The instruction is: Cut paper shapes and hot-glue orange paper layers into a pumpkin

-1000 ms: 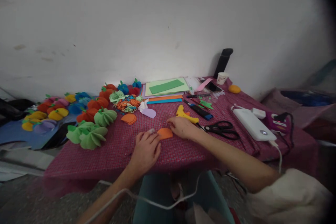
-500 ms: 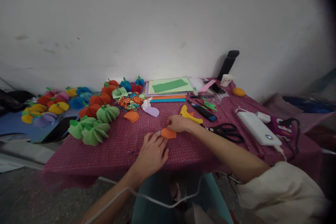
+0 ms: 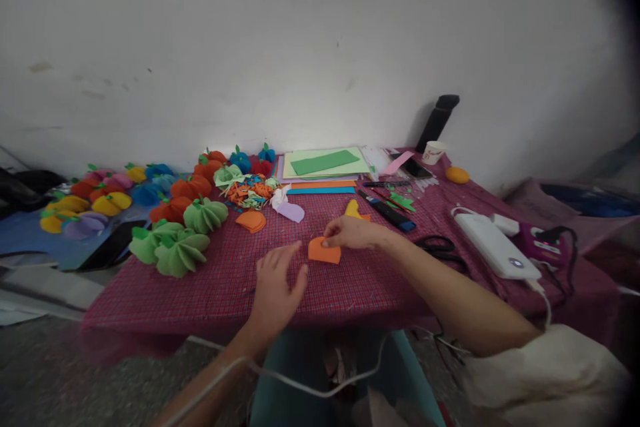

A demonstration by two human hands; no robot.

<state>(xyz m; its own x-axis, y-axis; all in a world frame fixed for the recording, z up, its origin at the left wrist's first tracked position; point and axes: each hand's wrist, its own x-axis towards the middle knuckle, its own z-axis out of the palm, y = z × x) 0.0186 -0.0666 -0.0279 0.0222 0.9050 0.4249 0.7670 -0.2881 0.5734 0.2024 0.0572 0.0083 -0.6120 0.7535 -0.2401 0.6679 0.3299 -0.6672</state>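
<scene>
My right hand [image 3: 353, 233] pinches a small folded orange paper piece [image 3: 324, 251] and holds it just above the red checked tablecloth [image 3: 225, 280]. Just left of the piece is my left hand [image 3: 275, 283], fingers loosely extended, empty, its fingertips close to the paper without touching it. Behind my right hand lies a yellow glue gun [image 3: 356, 209], partly hidden. A stack of orange paper cutouts [image 3: 251, 220] and a lilac cutout [image 3: 290, 211] lie further back.
Finished paper pumpkins in green [image 3: 175, 250], orange, yellow, blue and purple fill the left side. Coloured paper sheets [image 3: 323, 165], black scissors [image 3: 443, 247], a white power bank [image 3: 497, 250], a paper cup [image 3: 433, 151] and a black bottle [image 3: 437, 121] stand right and back. A white cable [image 3: 300, 383] crosses below.
My right hand has lifted the orange piece off the cloth and turned it up. My left hand has let go of it and drawn back slightly toward me.
</scene>
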